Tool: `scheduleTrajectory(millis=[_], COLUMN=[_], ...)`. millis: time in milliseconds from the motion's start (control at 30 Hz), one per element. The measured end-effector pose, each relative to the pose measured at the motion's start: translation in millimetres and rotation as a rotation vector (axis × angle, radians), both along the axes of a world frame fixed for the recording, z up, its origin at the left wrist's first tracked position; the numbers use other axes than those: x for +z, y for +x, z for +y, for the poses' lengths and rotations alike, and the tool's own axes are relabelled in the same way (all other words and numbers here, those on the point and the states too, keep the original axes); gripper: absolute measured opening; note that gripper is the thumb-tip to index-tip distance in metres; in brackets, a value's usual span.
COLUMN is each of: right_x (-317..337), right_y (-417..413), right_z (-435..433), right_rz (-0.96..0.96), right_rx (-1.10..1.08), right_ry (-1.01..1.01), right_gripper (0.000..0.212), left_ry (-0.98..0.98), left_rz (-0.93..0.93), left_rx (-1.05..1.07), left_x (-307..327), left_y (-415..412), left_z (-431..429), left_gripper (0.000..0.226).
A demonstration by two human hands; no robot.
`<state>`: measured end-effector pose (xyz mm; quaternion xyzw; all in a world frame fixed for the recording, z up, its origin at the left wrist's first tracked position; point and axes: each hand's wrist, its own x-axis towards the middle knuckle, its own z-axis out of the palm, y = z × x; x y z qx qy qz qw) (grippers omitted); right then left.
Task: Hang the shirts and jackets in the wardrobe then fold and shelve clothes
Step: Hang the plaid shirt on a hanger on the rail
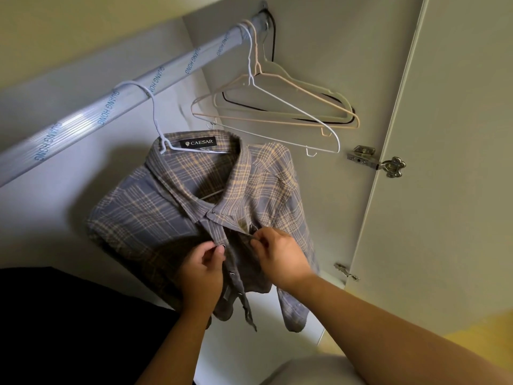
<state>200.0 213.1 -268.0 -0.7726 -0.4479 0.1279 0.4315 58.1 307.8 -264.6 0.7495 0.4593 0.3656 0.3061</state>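
The plaid shirt (172, 207) hangs on a white hanger (155, 118) hooked over the wardrobe rail (111, 107), the left hand (202, 276) pinching its studded front edge and the right hand (280, 257) pinching the opposite edge close beside it, likely to fasten it so it stays on.

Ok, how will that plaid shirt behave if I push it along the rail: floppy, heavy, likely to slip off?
Probably floppy: the plaid shirt sags and creases where the left hand and right hand pinch its front edges. Likely light; the thin white hanger carries it. It may swing on the rail.
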Motion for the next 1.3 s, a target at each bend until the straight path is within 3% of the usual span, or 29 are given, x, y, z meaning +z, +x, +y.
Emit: scheduleTrajectory(millis=[100,200,267,567,867,1300], right_x=[0.3,-0.1,-0.3,4.3,13.6,20.5], right_y=[-1.8,-2.9,-2.1,-1.3,-4.5,-8.5], right_z=[0.8,2.6,3.3,3.6,-0.2,-4.3], right_rz=[-0.022,0.011,0.052,0.394,0.437,0.708], right_rx=[0.009,0.002,-0.014,-0.056,0.042,0.051], right_ry=[-0.002,-0.016,-0.028,0.000,0.007,0.095], right_gripper=[0.018,0.014,0.013,0.018,0.030,0.026], left_ry=[0.075,0.344,0.438,0.387,0.347,0.435], left_rz=[-0.084,0.024,0.086,0.167,0.176,0.182], left_rx=[-0.061,-0.175,-0.228,-0.274,-0.365,-0.349], left_x=[3.7,5.6,4.4,13.8,28.1,36.6], left_y=[1.1,0.8,1.1,-2.3,0.1,5.6], left_z=[-6.3,-8.1,-6.5,-5.8,-4.9,-9.7], left_gripper=[0.016,0.007,0.016,0.022,0.018,0.015])
